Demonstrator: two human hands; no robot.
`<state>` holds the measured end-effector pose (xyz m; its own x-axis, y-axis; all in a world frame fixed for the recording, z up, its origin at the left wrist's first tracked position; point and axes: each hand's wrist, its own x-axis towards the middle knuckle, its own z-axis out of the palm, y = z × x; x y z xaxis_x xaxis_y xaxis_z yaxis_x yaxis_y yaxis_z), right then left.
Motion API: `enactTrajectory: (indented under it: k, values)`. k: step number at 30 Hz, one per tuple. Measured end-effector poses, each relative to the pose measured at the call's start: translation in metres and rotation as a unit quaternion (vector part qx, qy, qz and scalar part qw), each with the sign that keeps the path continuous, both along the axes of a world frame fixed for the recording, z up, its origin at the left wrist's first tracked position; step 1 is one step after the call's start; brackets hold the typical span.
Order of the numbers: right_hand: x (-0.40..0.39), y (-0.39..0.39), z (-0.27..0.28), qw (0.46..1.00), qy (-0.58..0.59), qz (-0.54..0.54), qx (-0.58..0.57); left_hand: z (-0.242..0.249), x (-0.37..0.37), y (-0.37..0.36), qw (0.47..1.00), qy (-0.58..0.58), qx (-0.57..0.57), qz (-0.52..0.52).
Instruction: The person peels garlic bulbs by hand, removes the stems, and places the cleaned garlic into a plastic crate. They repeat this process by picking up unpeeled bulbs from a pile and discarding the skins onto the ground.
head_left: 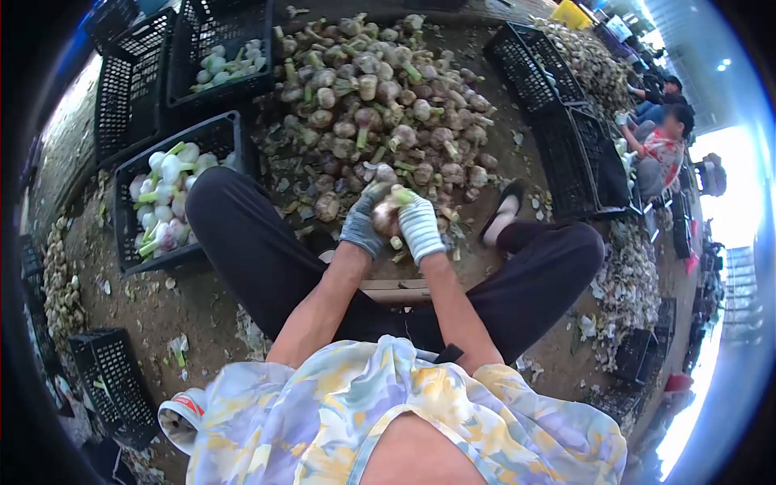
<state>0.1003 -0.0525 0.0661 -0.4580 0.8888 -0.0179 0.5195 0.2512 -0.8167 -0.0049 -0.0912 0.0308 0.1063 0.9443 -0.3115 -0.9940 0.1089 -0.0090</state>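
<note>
A big heap of garlic bulbs [368,85] lies on the ground [162,315]. By the left knee [217,194], 1 black crate [225,131] holds lots of white garlic [166,194]. Behind it, 1 bigger crate [222,28] has a smaller bunch [230,66]. The gloved left hand [364,220] and right hand [421,226] curl around 1 garlic bulb [386,217], near the heap.

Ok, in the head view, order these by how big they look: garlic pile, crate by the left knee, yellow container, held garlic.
1. Garlic pile
2. Crate by the left knee
Smallest, unranked: held garlic and yellow container look too alike; the container sits farther away.
</note>
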Motion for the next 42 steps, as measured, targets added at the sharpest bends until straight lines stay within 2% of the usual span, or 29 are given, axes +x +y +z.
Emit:
enactTrajectory:
  k: [1,2,3,4,5,6,10,11,13,14,16,18,21,22,24,28,29,30,32,33,34,35,36,37,38,39,40,41,42]
  values:
    - [-0.015,-0.031,0.054,0.988,-0.118,-0.101,0.016,0.007,-0.005,-0.009,1.0,-0.005,-0.009,0.024]
    - [-0.016,-0.033,0.052,0.971,-0.156,-0.094,0.152,0.019,-0.007,-0.016,0.999,-0.012,-0.018,0.048]
    - [-0.014,-0.031,0.063,0.984,-0.051,-0.076,0.155,0.036,-0.011,-0.014,0.995,-0.075,-0.054,0.02]
    - [-0.011,-0.026,0.076,0.985,0.055,-0.056,0.152,0.043,-0.024,-0.023,0.991,-0.135,-0.01,-0.015]
    - [-0.004,-0.008,0.059,0.981,0.175,-0.022,-0.08,0.049,-0.026,-0.026,0.996,-0.063,-0.064,0.026]
    - [0.0,-0.01,0.099,0.91,0.222,-0.032,-0.349,0.062,-0.026,-0.029,0.99,0.007,-0.121,0.069]
    - [-0.015,0.009,0.094,0.874,0.303,-0.014,-0.38,0.1,-0.011,-0.036,0.983,0.089,-0.068,0.147]
    - [-0.012,0.011,0.096,0.83,0.332,-0.01,-0.448,0.104,-0.004,-0.041,0.955,0.235,-0.05,0.174]
    - [-0.012,0.008,0.1,0.843,0.288,-0.012,-0.454,0.099,-0.005,-0.044,0.845,0.501,-0.052,0.18]
    - [-0.013,0.008,0.098,0.861,0.241,-0.015,-0.448,0.098,-0.004,-0.043,0.841,0.51,-0.054,0.172]
    - [-0.017,0.004,0.087,0.827,0.322,-0.022,-0.46,0.106,0.006,-0.042,0.724,0.643,-0.08,0.236]
    - [-0.015,-0.001,0.068,0.839,0.348,-0.048,-0.415,0.103,0.009,-0.037,0.734,0.63,-0.093,0.238]
    - [-0.005,0.0,0.059,0.858,0.291,-0.052,-0.42,0.072,0.01,-0.037,0.811,0.522,-0.148,0.217]
    - [0.001,0.001,0.061,0.864,0.262,-0.047,-0.428,0.068,0.008,-0.037,0.812,0.522,-0.151,0.213]
    - [0.013,0.004,0.06,0.873,0.218,-0.021,-0.435,0.065,0.002,-0.035,0.919,0.285,-0.202,0.18]
    - [0.018,0.009,0.064,0.824,0.305,-0.035,-0.477,0.068,0.001,-0.028,0.92,0.28,-0.224,0.157]
    - [0.016,0.009,0.065,0.856,0.276,-0.018,-0.437,0.066,0.004,-0.026,0.869,0.406,-0.213,0.183]
    - [0.016,0.009,0.066,0.885,0.249,-0.004,-0.393,0.068,0.008,-0.025,0.871,0.406,-0.212,0.178]
    - [0.022,0.012,0.062,0.9,0.236,0.015,-0.365,0.074,0.012,-0.02,0.787,0.544,-0.177,0.23]
    - [0.025,0.012,0.057,0.912,0.219,0.04,-0.343,0.074,0.006,-0.019,0.843,0.446,-0.261,0.146]
    - [0.026,0.014,0.044,0.912,0.22,0.038,-0.345,0.07,-0.003,-0.022,0.843,0.446,-0.263,0.144]
    - [0.028,0.016,0.027,0.975,0.144,0.083,-0.145,0.067,-0.013,-0.027,0.914,0.316,-0.251,0.028]
    - [0.03,0.018,0.019,0.988,0.059,0.124,0.065,0.065,-0.02,-0.03,0.954,0.174,-0.229,-0.089]
    - [0.03,0.018,0.026,0.969,-0.034,0.119,0.216,0.056,-0.021,-0.031,0.977,0.083,-0.157,-0.121]
    - [0.031,0.017,0.034,0.968,-0.035,0.117,0.22,0.046,-0.018,-0.026,0.977,0.084,-0.153,-0.122]
    - [0.031,0.014,0.045,0.986,0.122,0.104,-0.033,0.045,-0.012,-0.019,0.966,0.11,-0.222,-0.079]
    - [0.029,0.011,0.06,0.916,0.268,0.086,-0.285,0.052,-0.009,-0.014,0.947,0.134,-0.291,-0.032]
    - [0.034,0.007,0.081,0.886,0.272,0.076,-0.367,0.061,-0.01,-0.014,0.954,0.11,-0.274,-0.046]
    - [0.034,0.006,0.078,0.886,0.273,0.076,-0.367,0.027,-0.021,-0.015,0.954,0.111,-0.274,-0.046]
